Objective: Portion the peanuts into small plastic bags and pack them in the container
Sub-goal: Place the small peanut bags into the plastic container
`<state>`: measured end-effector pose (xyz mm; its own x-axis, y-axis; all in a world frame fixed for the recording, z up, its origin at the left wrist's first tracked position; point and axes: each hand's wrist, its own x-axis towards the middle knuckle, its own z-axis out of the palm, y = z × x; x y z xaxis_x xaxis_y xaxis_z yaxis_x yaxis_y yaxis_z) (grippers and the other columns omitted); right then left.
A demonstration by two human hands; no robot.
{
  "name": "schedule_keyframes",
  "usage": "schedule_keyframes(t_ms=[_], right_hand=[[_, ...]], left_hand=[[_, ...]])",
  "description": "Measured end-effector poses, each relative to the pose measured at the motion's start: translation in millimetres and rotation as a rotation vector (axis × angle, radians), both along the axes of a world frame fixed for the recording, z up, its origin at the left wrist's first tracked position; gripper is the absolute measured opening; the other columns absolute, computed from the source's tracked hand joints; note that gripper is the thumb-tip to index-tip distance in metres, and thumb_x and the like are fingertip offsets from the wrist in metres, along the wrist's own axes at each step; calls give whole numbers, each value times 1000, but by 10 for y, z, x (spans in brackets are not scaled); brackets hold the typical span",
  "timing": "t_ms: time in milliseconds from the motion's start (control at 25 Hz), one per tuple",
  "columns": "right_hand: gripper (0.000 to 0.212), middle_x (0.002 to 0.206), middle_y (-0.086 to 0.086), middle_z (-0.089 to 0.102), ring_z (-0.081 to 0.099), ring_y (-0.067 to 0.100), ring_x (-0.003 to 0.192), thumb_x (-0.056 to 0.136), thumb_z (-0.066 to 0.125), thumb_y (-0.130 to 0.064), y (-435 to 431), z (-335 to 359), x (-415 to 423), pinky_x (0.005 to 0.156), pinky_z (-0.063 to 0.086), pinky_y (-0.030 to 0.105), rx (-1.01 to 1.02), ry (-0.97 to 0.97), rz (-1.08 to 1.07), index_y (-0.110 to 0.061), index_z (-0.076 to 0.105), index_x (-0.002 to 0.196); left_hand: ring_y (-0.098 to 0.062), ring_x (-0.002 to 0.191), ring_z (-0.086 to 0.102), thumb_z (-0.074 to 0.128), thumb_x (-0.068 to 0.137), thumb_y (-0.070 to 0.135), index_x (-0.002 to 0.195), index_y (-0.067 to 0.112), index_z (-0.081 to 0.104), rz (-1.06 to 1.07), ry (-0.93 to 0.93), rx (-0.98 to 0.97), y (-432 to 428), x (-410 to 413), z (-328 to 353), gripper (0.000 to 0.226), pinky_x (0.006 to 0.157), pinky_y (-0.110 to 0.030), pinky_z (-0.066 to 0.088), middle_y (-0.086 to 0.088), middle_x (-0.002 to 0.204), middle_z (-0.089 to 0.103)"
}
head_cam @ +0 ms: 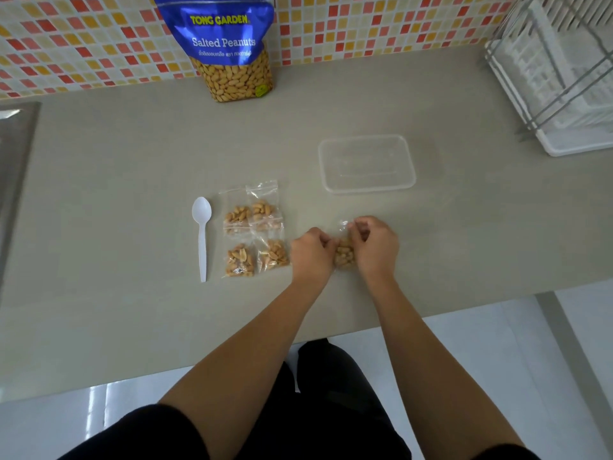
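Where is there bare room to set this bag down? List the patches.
Bare counter: left of the spoon; between the pouch and the four bags; right of the right hand, this side of the container. Crowded: spoon, four bags and left hand sit close; both hands pinch a fifth bag.

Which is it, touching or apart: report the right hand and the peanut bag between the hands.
Touching. Head view: the right hand pinches the peanut bag at its top; the left hand grips it too.
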<state>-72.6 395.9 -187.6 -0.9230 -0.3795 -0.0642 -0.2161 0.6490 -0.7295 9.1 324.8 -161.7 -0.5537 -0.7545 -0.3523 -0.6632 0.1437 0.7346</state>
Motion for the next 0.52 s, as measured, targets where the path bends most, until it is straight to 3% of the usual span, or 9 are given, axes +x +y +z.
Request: schedule_keyframes(t_ms=[160,240,320,520], right_hand=[[26,94,11,65,61,24,80,91,57,-28,17,27,3,73,41,24,-26,127,-26,-6,66,100],[21,87,11,64,60,22,72,91,57,-24,-29,110,61,68,38,19,-105,196,-7,-6,67,95],[15,80,11,63,60,23,67,89,59,-20,-193,140,200,65,40,21,-140,225,107,-7,68,89],[34,102,17,59,56,33,97,87,61,-34,-711,47,507,85,44,36,102,111,350,-5,66,104]], left_hand=[[-28,83,65,57,91,32,100,2,63,3,32,-126,-48,97,119,32,76,-34,51,-14,88,71],[-27,80,65,54,92,26,101,2,62,14,61,-240,-225,233,190,27,71,-30,47,-13,86,70],[-32,81,63,51,92,18,102,2,62,37,54,-363,-478,423,175,21,70,-35,48,-15,87,69],[-40,114,58,36,90,17,121,-4,57,-154,-51,-655,-721,959,-143,43,95,-46,47,-25,123,60]])
